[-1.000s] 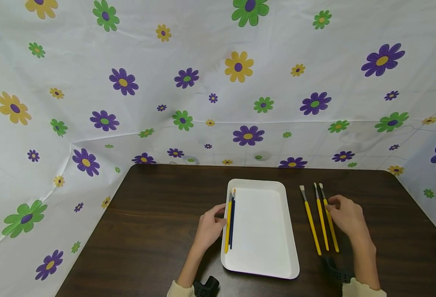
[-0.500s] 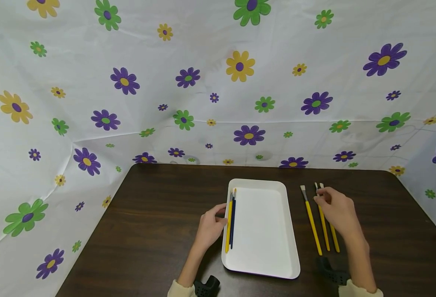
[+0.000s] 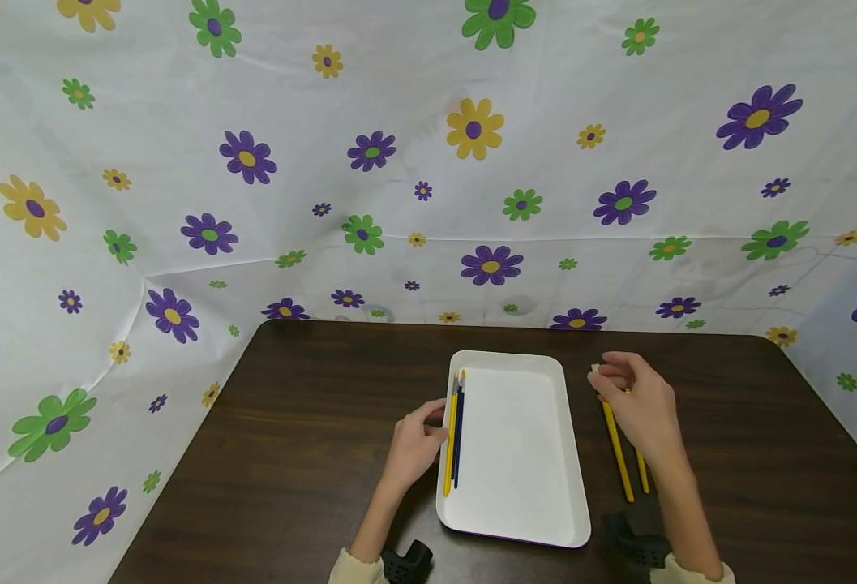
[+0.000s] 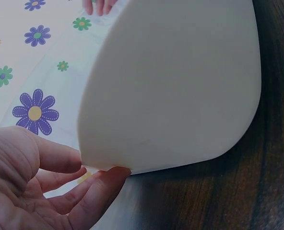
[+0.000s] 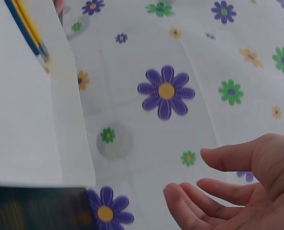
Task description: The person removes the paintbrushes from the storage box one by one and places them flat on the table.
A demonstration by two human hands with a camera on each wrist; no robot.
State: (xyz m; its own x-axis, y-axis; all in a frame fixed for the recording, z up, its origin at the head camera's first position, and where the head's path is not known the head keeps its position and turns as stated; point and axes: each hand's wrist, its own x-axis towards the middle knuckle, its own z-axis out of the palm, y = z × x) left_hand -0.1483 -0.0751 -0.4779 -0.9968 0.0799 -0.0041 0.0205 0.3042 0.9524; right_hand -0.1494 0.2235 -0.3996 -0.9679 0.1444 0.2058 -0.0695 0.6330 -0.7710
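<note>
My left hand [image 3: 408,450] pinches the left rim of a white rectangular tray [image 3: 516,446] on the table; the left wrist view shows thumb and finger at its edge. Along that side of the tray lie a yellow paintbrush [image 3: 448,446] and a dark blue paintbrush [image 3: 459,438]. To the tray's right my right hand [image 3: 643,410] hovers over yellow-handled paintbrushes. One left yellow brush [image 3: 618,454] and the lower end of another yellow brush [image 3: 642,472] show; a third is hidden behind the hand. In the right wrist view nothing sits between my right thumb and fingers.
The dark brown wooden table [image 3: 311,422] reaches back to a white flower-print sheet [image 3: 399,162] hung behind and beside it. Black wrist mounts [image 3: 406,564] sit at both wrists near the front.
My right hand has moved left and slightly up across the loose yellow brushes, from the rightmost toward the leftmost. My left hand and the tray stay where they were.
</note>
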